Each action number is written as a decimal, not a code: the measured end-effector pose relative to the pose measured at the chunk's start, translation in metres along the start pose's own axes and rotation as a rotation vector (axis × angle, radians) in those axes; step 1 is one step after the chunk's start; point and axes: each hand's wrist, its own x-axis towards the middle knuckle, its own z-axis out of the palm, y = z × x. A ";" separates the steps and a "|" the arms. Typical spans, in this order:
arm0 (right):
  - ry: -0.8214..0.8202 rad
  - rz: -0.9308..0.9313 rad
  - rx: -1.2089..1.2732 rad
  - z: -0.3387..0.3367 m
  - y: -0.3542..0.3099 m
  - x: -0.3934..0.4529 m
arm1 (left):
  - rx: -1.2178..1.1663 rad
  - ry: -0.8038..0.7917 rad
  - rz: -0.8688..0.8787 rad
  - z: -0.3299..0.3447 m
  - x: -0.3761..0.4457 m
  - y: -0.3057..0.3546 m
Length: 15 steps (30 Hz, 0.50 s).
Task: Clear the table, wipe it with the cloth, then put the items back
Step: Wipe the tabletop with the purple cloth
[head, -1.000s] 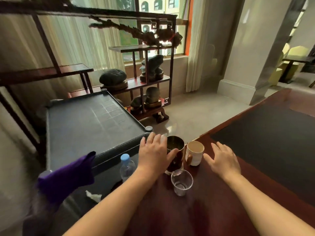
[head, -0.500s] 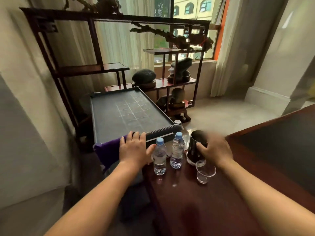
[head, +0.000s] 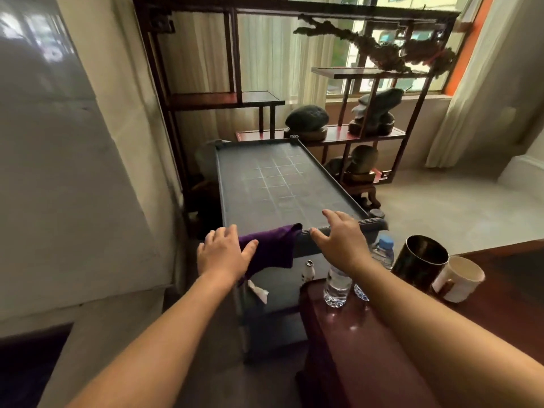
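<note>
A purple cloth (head: 272, 247) hangs over the near rim of a dark trolley tray (head: 265, 184). My left hand (head: 225, 254) rests open at the cloth's left end, thumb touching it. My right hand (head: 338, 240) hovers open over the tray's near rim, right of the cloth. On the corner of the dark red table (head: 368, 334) stand two clear water bottles (head: 337, 282), partly behind my right forearm, a tall dark cup (head: 419, 262) and a white mug (head: 457, 278).
A small white bottle (head: 309, 270) and a crumpled tissue (head: 259, 291) sit on the trolley's lower shelf. A dark wooden display shelf (head: 368, 131) with stones stands behind the trolley. A pale wall (head: 59, 172) is on the left.
My view has swung left toward the trolley. My right hand left the dark cup and moved to the tray's rim. My left hand shifted onto the left end of the cloth.
</note>
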 end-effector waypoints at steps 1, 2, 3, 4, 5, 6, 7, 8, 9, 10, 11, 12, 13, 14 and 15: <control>-0.020 0.018 0.026 0.007 -0.005 0.003 | -0.001 -0.001 -0.004 0.001 0.003 -0.004; -0.041 0.042 0.059 0.015 -0.010 0.007 | 0.003 -0.001 0.000 0.004 0.005 -0.008; -0.061 0.070 0.095 0.022 -0.013 0.010 | 0.008 -0.002 0.008 0.006 0.008 -0.012; -0.079 0.099 0.129 0.029 -0.017 0.013 | 0.011 -0.008 0.018 0.009 0.011 -0.015; -0.093 0.129 0.164 0.037 -0.019 0.015 | 0.012 -0.020 0.027 0.012 0.014 -0.017; -0.102 0.163 0.207 0.044 -0.021 0.018 | 0.015 -0.037 0.038 0.016 0.018 -0.019; -0.106 0.203 0.255 0.051 -0.022 0.020 | 0.023 -0.059 0.056 0.020 0.022 -0.021; -0.112 0.257 0.302 0.058 -0.022 0.023 | 0.033 -0.085 0.080 0.025 0.026 -0.022; -0.120 0.323 0.347 0.065 -0.021 0.025 | 0.042 -0.111 0.110 0.030 0.030 -0.023; -0.127 0.396 0.392 0.072 -0.020 0.027 | 0.050 -0.131 0.140 0.035 0.033 -0.023; -0.133 0.465 0.433 0.078 -0.019 0.028 | 0.056 -0.146 0.168 0.040 0.036 -0.024; -0.143 0.526 0.470 0.084 -0.017 0.028 | 0.059 -0.157 0.193 0.044 0.039 -0.024; -0.155 0.576 0.511 0.090 -0.015 0.028 | 0.059 -0.166 0.217 0.048 0.042 -0.025; -0.167 0.618 0.557 0.097 -0.013 0.027 | 0.057 -0.173 0.243 0.052 0.044 -0.025; -0.180 0.647 0.603 0.103 -0.011 0.027 | 0.055 -0.175 0.268 0.055 0.046 -0.025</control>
